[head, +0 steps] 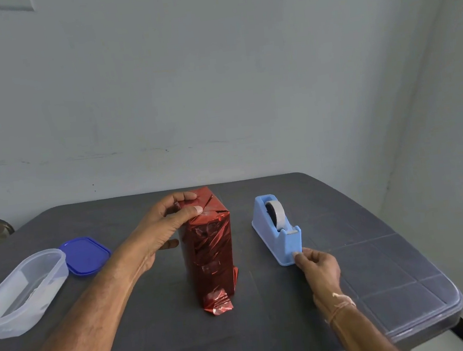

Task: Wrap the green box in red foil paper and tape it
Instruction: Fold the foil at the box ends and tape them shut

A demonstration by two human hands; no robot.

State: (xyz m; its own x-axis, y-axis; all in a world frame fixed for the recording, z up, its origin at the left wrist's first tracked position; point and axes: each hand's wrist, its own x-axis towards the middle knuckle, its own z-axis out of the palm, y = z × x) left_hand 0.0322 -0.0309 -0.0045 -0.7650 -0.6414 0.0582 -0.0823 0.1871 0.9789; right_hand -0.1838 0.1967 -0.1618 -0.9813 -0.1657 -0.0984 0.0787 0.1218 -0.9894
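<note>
The left hand (161,232) clamps the top of the green box (210,264), which stands upright on the dark table (365,275), wholly hidden under red foil paper (213,229). Thumb and forefinger pinch the creased triangular folds down. Well below that grip, at the box's foot, a crumpled foil flap (217,302) juts out untaped. To the right of the grip, the right hand (318,266) has its fingers curled and pinched at the near corner of the blue plastic tape dispenser (277,236); I cannot tell whether a tape end lies between them. The foil looks slick, thin and springy, so the top folds would likely spring open if the thumb lifts. The tall, narrow box could tip under sideways pressure, and a one-handed pull might drag the dispenser instead of freeing tape.
</note>
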